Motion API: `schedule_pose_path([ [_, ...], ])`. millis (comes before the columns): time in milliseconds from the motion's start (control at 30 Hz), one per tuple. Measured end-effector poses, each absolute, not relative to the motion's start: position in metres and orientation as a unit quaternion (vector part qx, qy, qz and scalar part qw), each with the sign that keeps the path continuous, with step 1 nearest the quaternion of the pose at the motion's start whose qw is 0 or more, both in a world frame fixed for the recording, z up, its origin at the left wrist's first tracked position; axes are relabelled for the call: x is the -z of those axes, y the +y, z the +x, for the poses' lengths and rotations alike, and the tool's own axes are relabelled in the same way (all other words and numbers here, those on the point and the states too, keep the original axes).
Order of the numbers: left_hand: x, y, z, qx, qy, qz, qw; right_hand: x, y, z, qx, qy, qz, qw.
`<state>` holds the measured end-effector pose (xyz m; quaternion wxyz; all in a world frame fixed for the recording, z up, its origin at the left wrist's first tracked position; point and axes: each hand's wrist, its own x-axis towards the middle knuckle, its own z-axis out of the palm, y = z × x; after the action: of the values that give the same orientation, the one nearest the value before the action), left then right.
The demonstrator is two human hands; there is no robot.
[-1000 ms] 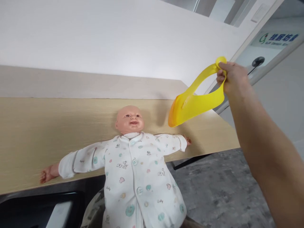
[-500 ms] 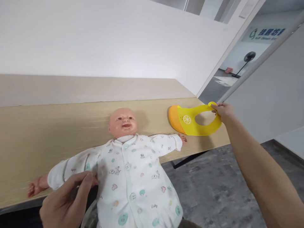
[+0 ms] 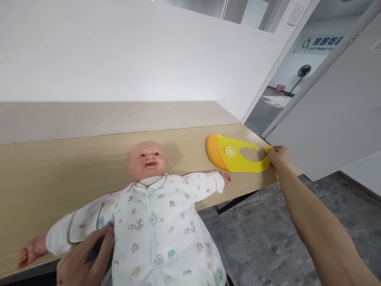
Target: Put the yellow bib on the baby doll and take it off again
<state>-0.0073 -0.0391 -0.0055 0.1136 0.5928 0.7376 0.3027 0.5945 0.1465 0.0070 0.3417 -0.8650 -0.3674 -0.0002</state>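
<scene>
Right of centre, the yellow bib lies leftward from the right hand — nearer of the 2 — long axis sideways, strap end pinched. Lower left, the left hand meets the doll; grip unclear.

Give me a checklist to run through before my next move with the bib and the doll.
1. Bib lying on the table, printed side up: ok.
2. Right hand on the bib's far end, away from the orange pocket: ok.
3. Neck strap fastened: not ok; its ends lie apart.
4. Doll fully on the table: not ok; its torso extends past the front edge.
5. Left hand gripping the doll: cannot tell; it is at the doll's side, but its fingertips are unclear.
</scene>
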Motion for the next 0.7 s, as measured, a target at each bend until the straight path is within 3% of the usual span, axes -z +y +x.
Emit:
schedule_pose_path([
  [700, 0.002, -0.038, 0.007, -0.423, 0.630, 0.650, 0.049, 0.002, 0.135, 0.597, 0.015, -0.300, -0.895, 0.330],
])
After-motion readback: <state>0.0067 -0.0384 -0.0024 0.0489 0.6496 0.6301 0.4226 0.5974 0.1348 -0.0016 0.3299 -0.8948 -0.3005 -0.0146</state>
